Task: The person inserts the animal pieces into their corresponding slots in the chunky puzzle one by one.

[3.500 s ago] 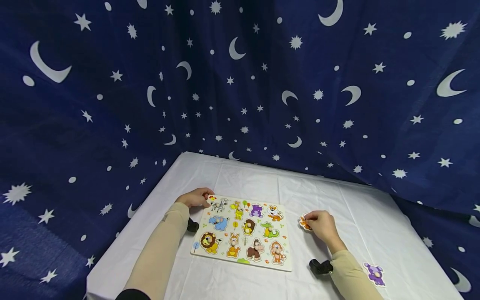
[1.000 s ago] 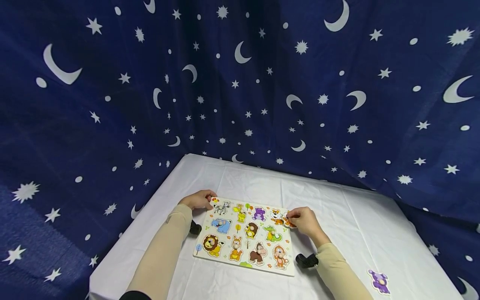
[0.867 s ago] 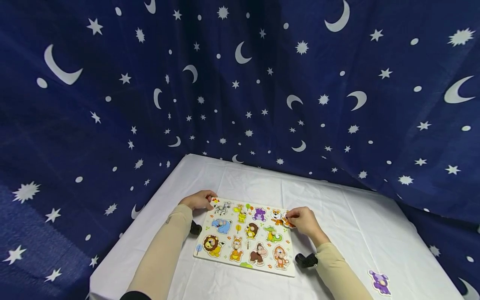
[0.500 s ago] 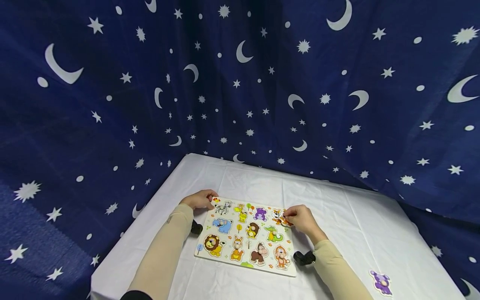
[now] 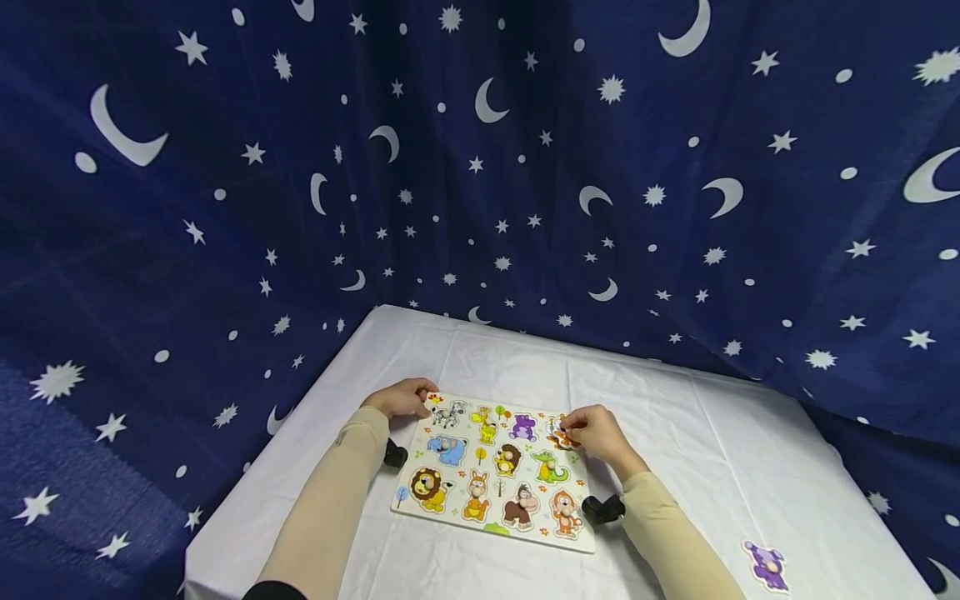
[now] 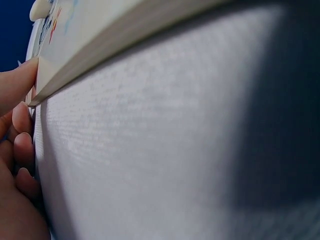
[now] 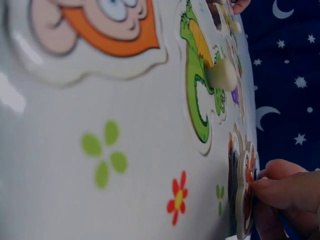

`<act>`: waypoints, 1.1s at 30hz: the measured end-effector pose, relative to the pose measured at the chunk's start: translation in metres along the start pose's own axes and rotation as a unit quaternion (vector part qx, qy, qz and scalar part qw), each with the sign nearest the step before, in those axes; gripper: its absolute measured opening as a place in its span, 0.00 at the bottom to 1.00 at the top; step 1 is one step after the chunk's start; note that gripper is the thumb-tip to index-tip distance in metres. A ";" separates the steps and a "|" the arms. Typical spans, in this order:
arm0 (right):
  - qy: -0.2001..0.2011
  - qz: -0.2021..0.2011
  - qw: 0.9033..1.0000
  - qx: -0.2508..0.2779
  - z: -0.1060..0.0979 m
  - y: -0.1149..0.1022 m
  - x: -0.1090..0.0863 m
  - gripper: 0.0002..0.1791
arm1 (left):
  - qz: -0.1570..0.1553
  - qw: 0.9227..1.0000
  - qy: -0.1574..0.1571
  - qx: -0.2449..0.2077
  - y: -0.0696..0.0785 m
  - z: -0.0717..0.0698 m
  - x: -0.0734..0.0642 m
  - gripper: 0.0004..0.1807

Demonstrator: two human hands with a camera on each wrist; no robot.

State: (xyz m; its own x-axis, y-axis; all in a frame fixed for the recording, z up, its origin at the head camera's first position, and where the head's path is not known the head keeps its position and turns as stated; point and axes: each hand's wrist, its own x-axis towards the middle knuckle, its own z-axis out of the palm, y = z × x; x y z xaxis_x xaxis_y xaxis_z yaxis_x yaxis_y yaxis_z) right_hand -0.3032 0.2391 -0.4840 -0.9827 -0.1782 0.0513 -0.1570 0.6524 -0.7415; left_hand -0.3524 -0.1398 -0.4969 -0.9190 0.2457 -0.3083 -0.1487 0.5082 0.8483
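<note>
A white wooden animal peg puzzle board (image 5: 459, 481) lies on the table. My left hand (image 5: 400, 398) grips its far left corner; in the left wrist view the thumb (image 6: 20, 82) presses on the corner and the other fingers curl below. My right hand (image 5: 603, 435) pinches an orange tiger puzzle piece (image 7: 245, 192) at the board's far right corner. In the right wrist view this piece stands tilted, just over the printed tiger spot, and the fingers hide its knob. Close by, the crocodile piece (image 7: 200, 80) sits in the board with its knob up.
A purple animal puzzle piece (image 5: 767, 567) with a knob lies on the white tablecloth (image 5: 675, 500) at the near right. A dark blue curtain (image 5: 450, 208) with moons and stars hangs behind and at the sides. Black wrist cameras (image 5: 602, 509) sit close to the board.
My right hand has picked the tiger piece off the cloth and carried it left onto the board, then further left over the tiger spot. The left hand stays at the corner.
</note>
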 end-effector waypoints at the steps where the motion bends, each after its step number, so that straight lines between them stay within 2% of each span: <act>1: -0.001 -0.002 1.000 0.001 0.001 0.000 0.000 0.06 | 0.001 1.000 0.000 0.000 0.000 0.000 0.000 0.24; 10: 0.002 -0.015 1.000 -0.013 0.007 0.000 0.003 0.06 | -0.001 1.000 0.003 -0.002 0.001 0.001 -0.004 0.24; 16: 0.003 0.001 1.000 -0.013 0.011 -0.001 0.003 0.07 | -0.001 1.000 0.002 0.001 0.002 0.001 -0.004 0.24; 24: 0.005 -0.001 1.000 -0.013 0.015 0.000 0.002 0.07 | 0.023 1.000 -0.011 0.002 0.001 0.000 -0.003 0.26; 33: 0.000 0.011 1.000 0.001 0.016 0.000 0.002 0.09 | 0.025 1.000 -0.012 -0.008 -0.001 -0.001 -0.002 0.26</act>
State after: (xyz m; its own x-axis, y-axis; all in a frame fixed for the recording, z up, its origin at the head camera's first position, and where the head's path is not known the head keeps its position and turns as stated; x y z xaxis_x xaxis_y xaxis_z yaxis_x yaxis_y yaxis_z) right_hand -0.3032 0.2271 -0.4948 -0.9861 -0.1627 0.0350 -0.1345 0.6551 -0.7435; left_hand -0.3513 -0.1417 -0.4966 -0.9166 0.2895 -0.2758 -0.1094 0.4819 0.8694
